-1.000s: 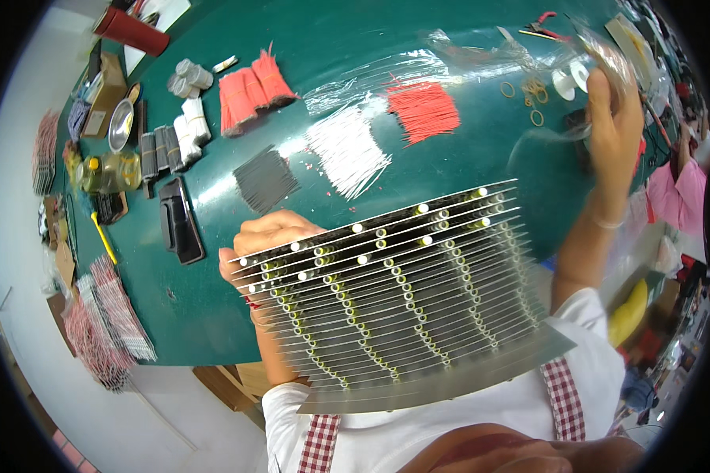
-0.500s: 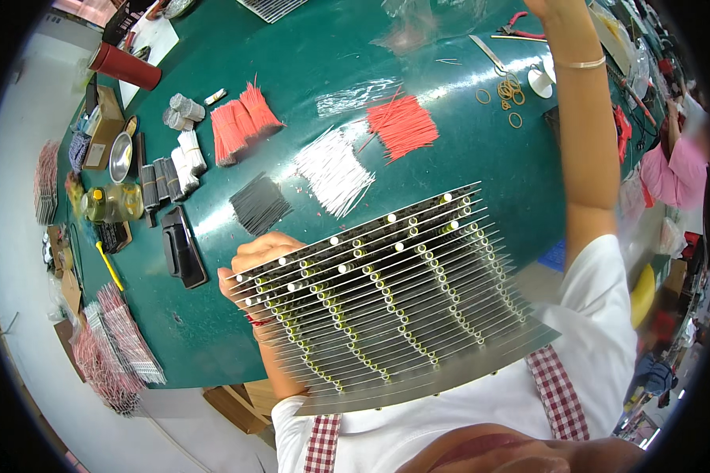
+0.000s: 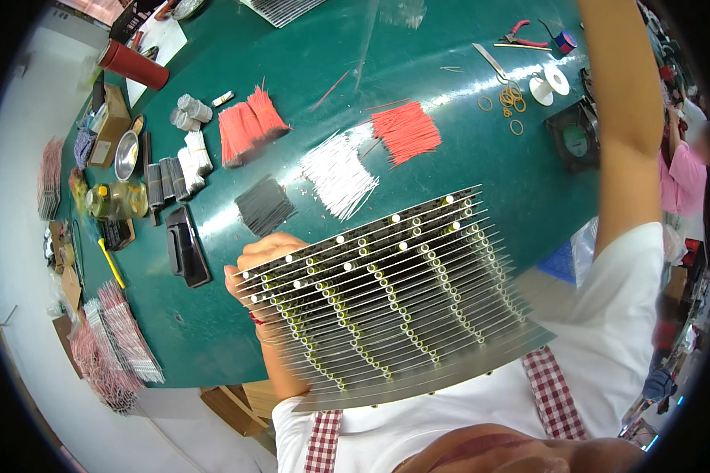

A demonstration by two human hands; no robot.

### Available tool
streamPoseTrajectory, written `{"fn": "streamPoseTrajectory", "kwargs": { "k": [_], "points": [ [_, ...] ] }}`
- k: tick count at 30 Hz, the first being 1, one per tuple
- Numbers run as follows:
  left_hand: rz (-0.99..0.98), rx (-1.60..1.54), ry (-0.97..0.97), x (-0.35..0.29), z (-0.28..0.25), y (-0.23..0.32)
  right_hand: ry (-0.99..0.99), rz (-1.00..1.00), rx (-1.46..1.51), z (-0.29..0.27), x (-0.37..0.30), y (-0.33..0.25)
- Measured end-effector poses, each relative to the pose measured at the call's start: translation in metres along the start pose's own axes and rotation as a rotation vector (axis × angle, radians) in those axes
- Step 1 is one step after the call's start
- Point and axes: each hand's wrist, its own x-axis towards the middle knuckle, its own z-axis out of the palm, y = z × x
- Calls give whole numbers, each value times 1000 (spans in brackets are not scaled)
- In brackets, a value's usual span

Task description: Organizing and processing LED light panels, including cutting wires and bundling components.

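Dozens of thin metal fin plates point(image 3: 386, 299), punched with rows of collared holes and stacked like a fanned deck, held level above the near edge of the green worktable point(image 3: 481, 197). Clasped at the stack's left end by the left hand point(image 3: 264, 256), fingers curled round the plate edges, thumb side toward the table. Carried at chest height, close to the white shirt, not resting on the mat.

Gone from view within the last second: the right hand, seen a moment ago at the far right of the table with what may have been a clear plastic bag, though too blurred to be sure. Now only the right forearm point(image 3: 623, 118), stretched straight up past the top of the frame. Impossible to tell whether that hand is clenched or slack.

Barely shifted in that time: the stack itself, steady in the one-handed hold. Judged from that, a pause in the handling of the plates while the other arm reaches elsewhere.

Spread beyond the stack: cut red wires point(image 3: 406, 130), white wires point(image 3: 339, 173) and black wires point(image 3: 264, 205) in separate heaps, with rubber bands point(image 3: 509, 98) and red-handled pliers point(image 3: 521, 35) farther back.
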Motion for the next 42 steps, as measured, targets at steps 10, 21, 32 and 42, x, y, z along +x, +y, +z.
{"fn": "streamPoseTrajectory", "kwargs": {
  "k": [10,21,32,42],
  "points": [
    [21,8,2,-2,2,3,-43,-27,-615,-39,-84,208],
    [14,-15,103,-6,4,0,-187,460,-1298,-20,-150,240],
    [-62,-281,161,-14,-12,-21,315,-123,-1196,-7,-89,243],
    [-306,-337,-201,50,-12,-42,173,17,-174,25,-163,67]
  ]
}}
